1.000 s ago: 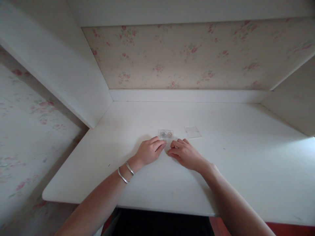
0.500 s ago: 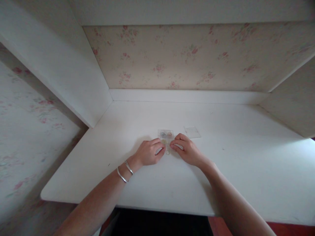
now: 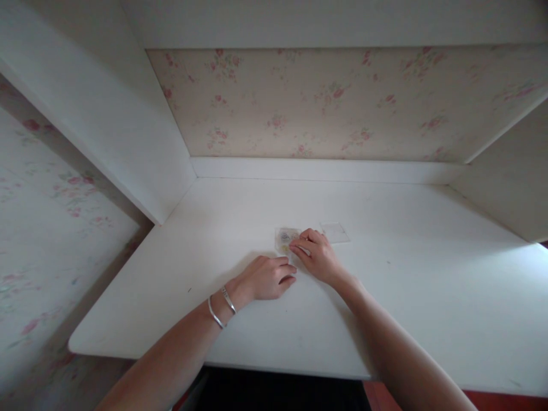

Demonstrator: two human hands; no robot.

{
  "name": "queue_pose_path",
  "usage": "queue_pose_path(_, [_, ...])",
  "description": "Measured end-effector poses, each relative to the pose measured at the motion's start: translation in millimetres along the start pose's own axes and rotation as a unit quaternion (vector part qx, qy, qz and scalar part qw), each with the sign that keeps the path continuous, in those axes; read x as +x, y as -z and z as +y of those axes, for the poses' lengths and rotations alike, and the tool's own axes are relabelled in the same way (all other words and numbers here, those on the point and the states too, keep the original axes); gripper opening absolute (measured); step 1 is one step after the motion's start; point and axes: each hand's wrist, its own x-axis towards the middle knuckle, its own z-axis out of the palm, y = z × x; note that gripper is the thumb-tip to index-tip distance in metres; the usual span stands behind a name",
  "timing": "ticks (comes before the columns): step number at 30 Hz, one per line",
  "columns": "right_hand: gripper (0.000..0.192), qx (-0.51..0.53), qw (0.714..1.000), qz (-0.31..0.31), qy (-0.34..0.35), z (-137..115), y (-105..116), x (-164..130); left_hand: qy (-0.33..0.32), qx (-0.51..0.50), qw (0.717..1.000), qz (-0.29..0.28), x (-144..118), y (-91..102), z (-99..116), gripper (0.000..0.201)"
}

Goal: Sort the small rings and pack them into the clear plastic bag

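Note:
A small clear plastic box (image 3: 283,238) with tiny pale items inside lies on the white desk (image 3: 406,274). My right hand (image 3: 317,255) reaches over its near right corner, thumb and forefinger pinched together at the box; anything between them is too small to see. My left hand (image 3: 268,278) rests palm down on the desk just in front of the box, fingers stretched out and holding nothing. Two thin silver bangles (image 3: 220,305) sit on my left wrist. A flat clear lid (image 3: 335,232) lies to the right of the box, behind my right hand.
The desk sits in a white alcove with flowered wallpaper (image 3: 325,103) at the back. A slanted white panel (image 3: 107,125) closes the left side and another (image 3: 509,171) the right. The desk's front edge runs just below my forearms.
My left hand drew back from the box toward me and lies flat. My right hand moved forward and left onto the box. The small ring seen on the desk is no longer visible.

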Motion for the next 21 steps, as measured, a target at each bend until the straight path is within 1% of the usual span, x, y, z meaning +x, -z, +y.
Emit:
queue_pose_path(5, [0.018,0.027,0.997,0.051,-0.041,8.7,13.5,-2.6,0.003,-0.002,1.0,-0.002,1.1,-0.8,-0.2,0.024])
queue_pose_path(8, [0.021,0.046,0.995,0.06,-0.064,14.8,24.1,-4.2,0.011,-0.008,1.0,-0.002,1.3,-0.6,-0.4,0.023])
queue_pose_path(10, [0.022,0.063,0.995,0.034,-0.074,17.7,31.5,-5.1,0.019,-0.009,1.0,-0.005,1.4,-0.3,-0.6,0.024])
queue_pose_path(13, [0.023,0.085,0.992,-0.034,-0.081,20.5,43.2,-7.0,0.029,-0.006,0.999,-0.018,1.7,0.1,-0.8,0.025])
queue_pose_path(16, [0.023,0.099,0.984,-0.103,-0.105,22.2,53.1,-10.2,0.03,-0.004,0.999,-0.043,2.0,0.6,-0.4,0.024])
queue_pose_path(19, [0.02,0.097,0.973,-0.167,-0.129,23.2,57.5,-13.7,0.029,-0.003,0.997,-0.066,2.1,1.2,0.1,0.021])
queue_pose_path(21, [0.018,0.091,0.968,-0.2,-0.123,23.4,57.4,-15.4,0.029,-0.01,0.997,-0.068,2.1,1.7,-0.8,0.02])
